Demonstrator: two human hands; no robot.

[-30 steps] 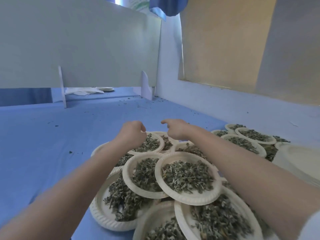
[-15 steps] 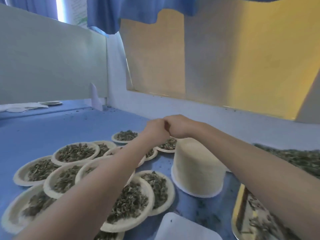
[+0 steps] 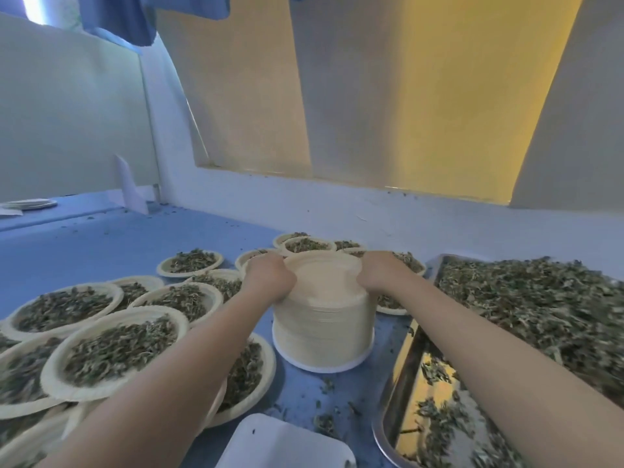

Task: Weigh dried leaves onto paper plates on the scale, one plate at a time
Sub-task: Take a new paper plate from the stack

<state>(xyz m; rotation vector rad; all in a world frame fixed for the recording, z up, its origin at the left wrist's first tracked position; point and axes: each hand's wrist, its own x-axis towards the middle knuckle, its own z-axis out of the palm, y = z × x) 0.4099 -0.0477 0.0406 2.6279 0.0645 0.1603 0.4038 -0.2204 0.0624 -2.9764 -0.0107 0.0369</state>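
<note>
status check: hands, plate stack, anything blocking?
Left hand and right hand grip the top rim of the tall cream paper-plate stack. No plate lifted yet. Leaf-filled paper plates crowd left; metal tray of dried leaves right.

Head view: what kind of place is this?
Likely a small herb-portioning bench, not a home kitchen: many filled paper plates spread over a blue table, a metal tray of dried leaves, and both hands at a stack of empty plates.

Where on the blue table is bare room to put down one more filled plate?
Free: the blue table at far left, beyond the filled plates. A narrow leaf-strewn strip lies between the plate stack, the metal tray and the white scale. Crowded: near left and behind the stack.
</note>
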